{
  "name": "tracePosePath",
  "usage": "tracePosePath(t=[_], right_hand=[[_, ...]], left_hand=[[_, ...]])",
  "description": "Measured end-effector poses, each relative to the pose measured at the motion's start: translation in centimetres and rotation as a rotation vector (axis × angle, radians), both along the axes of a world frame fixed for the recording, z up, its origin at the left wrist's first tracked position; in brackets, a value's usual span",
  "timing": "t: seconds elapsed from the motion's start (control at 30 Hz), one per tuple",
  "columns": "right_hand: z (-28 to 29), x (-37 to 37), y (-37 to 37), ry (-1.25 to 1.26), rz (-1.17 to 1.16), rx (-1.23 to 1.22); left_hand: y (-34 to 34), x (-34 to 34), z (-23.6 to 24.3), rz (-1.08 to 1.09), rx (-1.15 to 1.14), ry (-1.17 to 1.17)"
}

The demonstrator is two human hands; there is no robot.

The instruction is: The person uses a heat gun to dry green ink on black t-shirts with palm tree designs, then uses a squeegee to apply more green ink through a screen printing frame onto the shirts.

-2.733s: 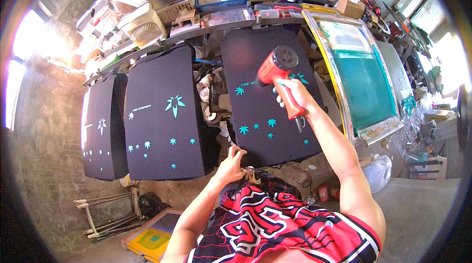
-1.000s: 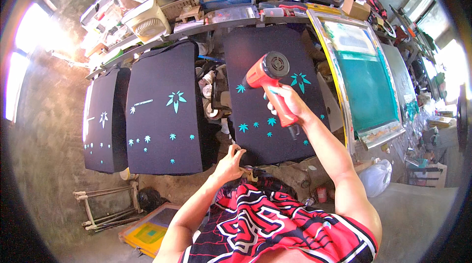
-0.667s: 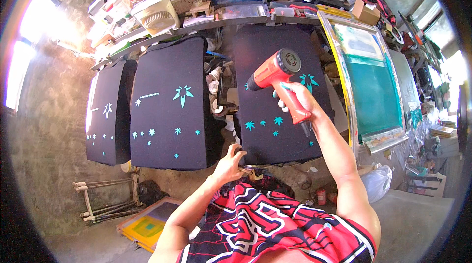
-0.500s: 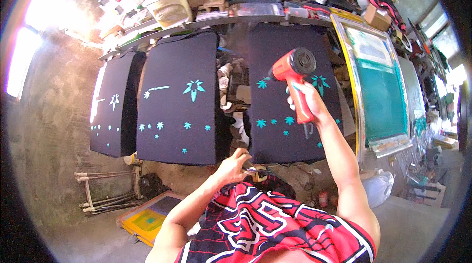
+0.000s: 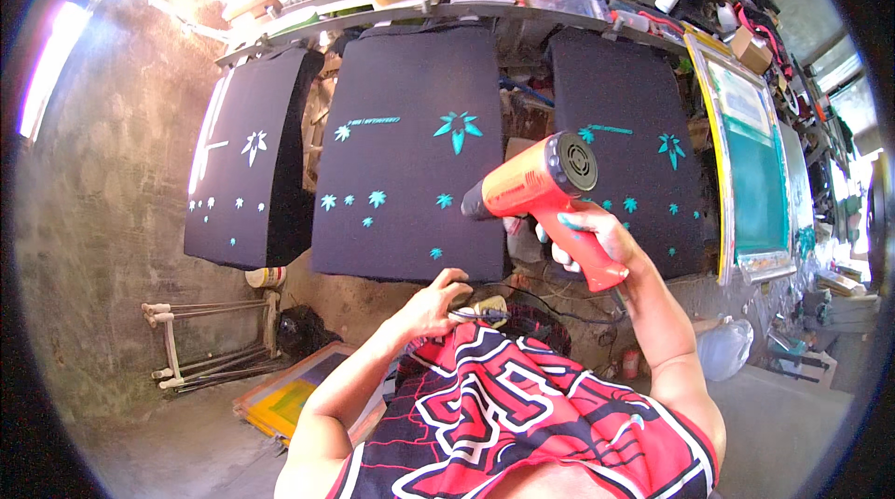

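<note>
My right hand [image 5: 606, 238] grips a red heat gun [image 5: 536, 182], its black nozzle pointing left over the right side of the middle black fabric-covered board [image 5: 396, 163]. My left hand [image 5: 433, 308] is closed on a dark cord [image 5: 475, 315] just below that board's near edge, beside a cream object. The board carries teal leaf prints and a line of small lettering. A similar printed board [image 5: 615, 79] lies to the right, partly hidden behind the gun and my hand. A third board [image 5: 224, 205], at the left, has lighter and teal leaf prints.
A screen frame [image 5: 746, 191] with teal coating stands at the right. A shelf [image 5: 466, 12] of plastic boxes and tools runs along the back. Below are a pipe rack [image 5: 172, 340], a yellow screen [image 5: 294, 392] and a white bag [image 5: 727, 350]. A concrete wall [image 5: 112, 210] is at the left.
The view has swung left, so the boards appear further right and higher. The heat gun has moved from over the right board to the middle board, its nozzle lower and turned leftward.
</note>
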State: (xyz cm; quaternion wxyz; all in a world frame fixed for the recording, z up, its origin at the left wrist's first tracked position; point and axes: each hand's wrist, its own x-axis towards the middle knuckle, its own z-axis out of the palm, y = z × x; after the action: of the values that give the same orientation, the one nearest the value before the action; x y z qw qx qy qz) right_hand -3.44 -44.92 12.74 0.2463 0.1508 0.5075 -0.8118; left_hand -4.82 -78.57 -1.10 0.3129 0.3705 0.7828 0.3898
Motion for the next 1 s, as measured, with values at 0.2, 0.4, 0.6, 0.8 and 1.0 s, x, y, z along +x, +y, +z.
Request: tracePosePath(t=[0.2,0.4,0.6,0.8,1.0], right_hand=[[1.4,-0.6,-7.0,-0.080,0.054,0.226],[2.2,1.7,-13.1,-0.070,0.028,0.224],[2.0,5.4,-16.9,-0.024,-0.180,0.266],[1.3,8.3,-18.7,-0.032,-0.147,0.233],[1.2,8.9,-19.1,-0.017,-0.271,0.237]], left_hand=[[-11.1,-2.5,1.4,0.175,-0.033,-0.013],[-17.4,-3.7,0.6,0.187,0.054,0.061],[-19.4,-4.3,-0.7,0.032,0.115,0.176],[-18.8,-4.7,-2.0,-0.060,0.175,0.359],[-17.6,-4.5,-3.5,-0.123,0.178,0.435]])
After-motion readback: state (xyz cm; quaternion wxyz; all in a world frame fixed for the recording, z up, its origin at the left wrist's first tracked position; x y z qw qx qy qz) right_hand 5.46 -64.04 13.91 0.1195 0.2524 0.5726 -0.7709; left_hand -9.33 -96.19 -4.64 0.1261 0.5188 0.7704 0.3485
